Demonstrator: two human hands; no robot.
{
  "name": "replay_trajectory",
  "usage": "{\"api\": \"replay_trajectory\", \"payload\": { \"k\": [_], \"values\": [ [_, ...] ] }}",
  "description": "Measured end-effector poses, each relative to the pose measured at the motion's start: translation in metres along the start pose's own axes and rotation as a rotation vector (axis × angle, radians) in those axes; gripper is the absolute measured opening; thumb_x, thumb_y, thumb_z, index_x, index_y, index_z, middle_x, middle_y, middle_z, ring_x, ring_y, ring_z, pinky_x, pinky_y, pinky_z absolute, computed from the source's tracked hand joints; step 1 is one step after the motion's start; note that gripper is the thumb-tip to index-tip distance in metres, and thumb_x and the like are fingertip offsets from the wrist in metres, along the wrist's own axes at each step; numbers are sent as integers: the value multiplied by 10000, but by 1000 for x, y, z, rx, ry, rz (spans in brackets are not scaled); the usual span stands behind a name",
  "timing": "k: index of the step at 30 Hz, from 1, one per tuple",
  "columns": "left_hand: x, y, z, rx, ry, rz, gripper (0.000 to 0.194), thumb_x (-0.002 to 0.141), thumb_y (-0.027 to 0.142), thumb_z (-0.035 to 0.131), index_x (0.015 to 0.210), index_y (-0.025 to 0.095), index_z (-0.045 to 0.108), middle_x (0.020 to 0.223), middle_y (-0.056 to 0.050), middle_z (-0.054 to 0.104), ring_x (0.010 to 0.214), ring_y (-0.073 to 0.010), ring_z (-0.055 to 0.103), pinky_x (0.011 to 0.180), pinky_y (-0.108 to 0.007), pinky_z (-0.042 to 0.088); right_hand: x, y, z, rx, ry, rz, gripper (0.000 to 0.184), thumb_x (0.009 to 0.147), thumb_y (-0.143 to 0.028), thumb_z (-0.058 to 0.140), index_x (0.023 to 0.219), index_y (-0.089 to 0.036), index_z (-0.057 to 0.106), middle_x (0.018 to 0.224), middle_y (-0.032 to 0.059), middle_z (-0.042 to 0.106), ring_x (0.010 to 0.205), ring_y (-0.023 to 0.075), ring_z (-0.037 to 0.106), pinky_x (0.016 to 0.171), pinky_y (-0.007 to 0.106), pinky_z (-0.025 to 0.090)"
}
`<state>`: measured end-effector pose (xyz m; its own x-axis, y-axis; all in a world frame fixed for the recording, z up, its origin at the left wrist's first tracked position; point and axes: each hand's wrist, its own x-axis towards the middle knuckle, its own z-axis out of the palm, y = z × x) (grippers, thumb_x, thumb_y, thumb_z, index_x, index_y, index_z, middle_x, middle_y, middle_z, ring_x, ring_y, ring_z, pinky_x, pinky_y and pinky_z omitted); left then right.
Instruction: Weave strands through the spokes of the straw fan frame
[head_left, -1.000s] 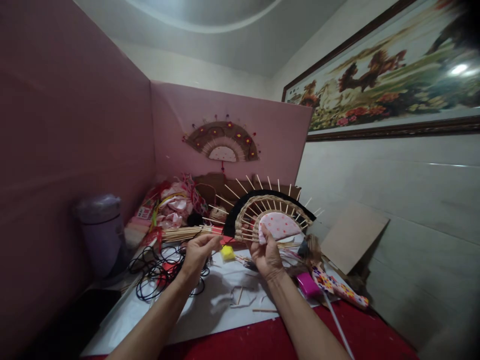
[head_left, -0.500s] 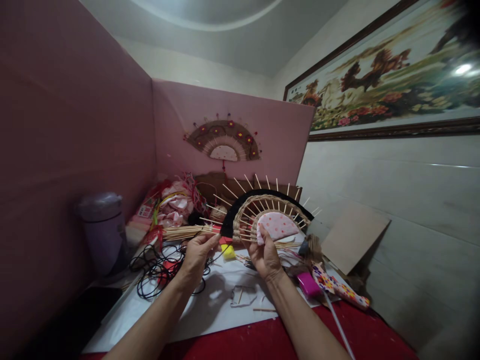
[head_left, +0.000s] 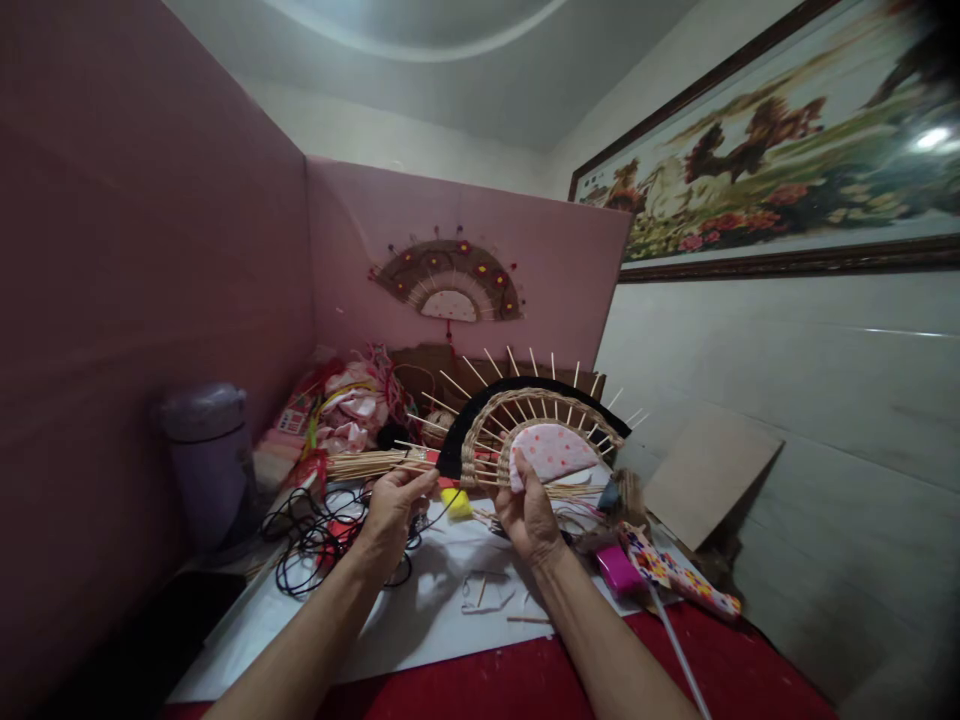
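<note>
A woven fan (head_left: 487,425) is held up in front of me, with thin sticks radiating out, a tan braided band, a black outer band and a pink dotted half-round pad (head_left: 551,450). My right hand (head_left: 531,510) grips it at the lower left of the pad, thumb in front and fingers behind. At the fan's lower left corner, my left hand (head_left: 397,505) is closed in a pinch on a black cord (head_left: 448,508), touching or nearly touching the black band. More black cord (head_left: 289,550) lies in a loose tangle to the left.
A finished-looking fan (head_left: 442,270) hangs on the pink panel (head_left: 352,220). Around the white sheet (head_left: 420,640) are bundled sticks (head_left: 360,465), a yellow piece (head_left: 455,503), a magenta packet (head_left: 619,570), a glue gun with flowered cover (head_left: 679,575) and a lidded purple container (head_left: 206,470).
The fan has shifted slightly left. My left hand's pinch has come closer to the black band's corner; my right hand keeps its grip.
</note>
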<state>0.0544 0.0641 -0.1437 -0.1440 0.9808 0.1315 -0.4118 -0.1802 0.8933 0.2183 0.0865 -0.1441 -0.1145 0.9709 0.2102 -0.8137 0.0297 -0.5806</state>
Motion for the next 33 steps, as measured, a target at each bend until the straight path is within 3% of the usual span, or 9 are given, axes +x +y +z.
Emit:
{"api": "replay_trajectory", "payload": {
  "k": [4, 7, 16, 22, 26, 33],
  "values": [
    [1, 0, 0, 45, 31, -47, 263, 492, 287, 785, 610, 103, 639, 553, -19, 593, 501, -80, 489, 461, -192, 310, -1, -1, 4, 33, -13, -8, 284, 694, -323, 666, 937, -211, 569, 789, -2, 693, 713, 145, 665, 480, 201, 545],
    [-1, 2, 0, 53, -10, -60, 270, 478, 251, 788, 653, 96, 654, 578, -20, 600, 490, -67, 469, 449, -186, 295, -1, -2, 4, 57, 7, -15, 291, 684, -300, 677, 943, -216, 574, 809, -7, 692, 774, 148, 664, 501, 199, 555],
    [0, 2, -3, 45, 2, 3, 251, 556, 305, 746, 640, 110, 612, 568, -10, 568, 518, -82, 463, 437, -186, 292, 4, 1, -6, 11, 45, -13, 310, 676, -314, 698, 950, -223, 583, 844, -26, 689, 716, 98, 663, 428, 107, 507],
    [1, 3, -5, 10, 50, 38, 253, 591, 332, 719, 681, 125, 606, 595, -12, 594, 538, -89, 489, 464, -192, 321, 5, 2, -6, 25, 15, -19, 275, 702, -316, 671, 946, -223, 587, 859, -13, 691, 729, 123, 665, 517, 184, 564],
    [1, 6, -7, -16, 120, 37, 217, 590, 314, 697, 648, 134, 592, 595, -18, 615, 526, -93, 490, 475, -205, 339, 5, 2, -7, 29, 15, -15, 255, 701, -310, 671, 925, -223, 584, 834, -22, 688, 721, 114, 664, 466, 147, 538],
    [3, 7, -5, -72, 115, 47, 199, 565, 283, 702, 659, 136, 608, 598, -3, 609, 537, -95, 503, 483, -207, 349, 2, 0, -2, 29, 12, -18, 260, 697, -329, 673, 911, -210, 584, 846, -2, 693, 716, 127, 665, 498, 189, 557]
  ]
}}
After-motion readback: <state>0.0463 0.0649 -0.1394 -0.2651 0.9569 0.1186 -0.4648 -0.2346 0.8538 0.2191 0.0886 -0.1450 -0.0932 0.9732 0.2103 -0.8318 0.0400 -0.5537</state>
